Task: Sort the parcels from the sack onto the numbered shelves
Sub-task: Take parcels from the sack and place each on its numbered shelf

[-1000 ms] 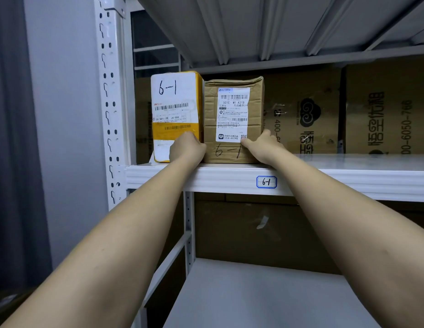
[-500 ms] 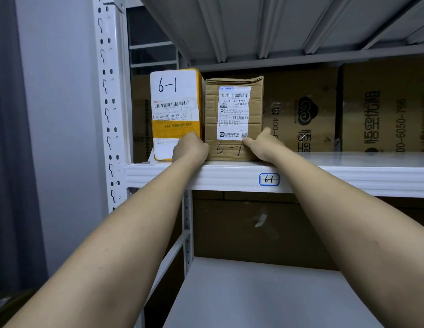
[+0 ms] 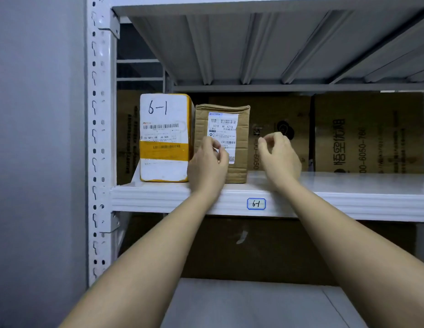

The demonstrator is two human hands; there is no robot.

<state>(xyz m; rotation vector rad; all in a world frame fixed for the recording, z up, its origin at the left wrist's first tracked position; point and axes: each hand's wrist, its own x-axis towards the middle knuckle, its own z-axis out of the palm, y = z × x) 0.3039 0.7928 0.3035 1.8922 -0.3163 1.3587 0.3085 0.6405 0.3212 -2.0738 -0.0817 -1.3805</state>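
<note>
Landmark: shelf tag [image 3: 256, 204] reading "6-1", fixed to the front lip of the white shelf [image 3: 348, 197].
Brown parcel [image 3: 239, 143]: stands upright on the shelf, above and just left of the tag; white shipping label faces out; lower front partly hidden by the left hand.
Yellow parcel [image 3: 164, 138]: upright on the same shelf, further left of the tag, just beside the brown parcel; "6-1" handwritten at the top of its white label.
Left hand [image 3: 207, 164]: above and left of the tag, in front of the brown parcel's lower left front; fingers loosely curled, holding nothing; contact with the parcel cannot be confirmed.
Right hand [image 3: 278, 155]: above and just right of the tag, clear of the brown parcel's right side; fingers loosely curled, holding nothing.
Backing cartons [image 3: 369, 133]: large brown cartons with printed text, behind both parcels, above and right of the tag.
Upright post [image 3: 98, 138]: white, perforated, far left of the tag.
Lower shelf [image 3: 253, 304]: grey surface, below the tag.
</note>
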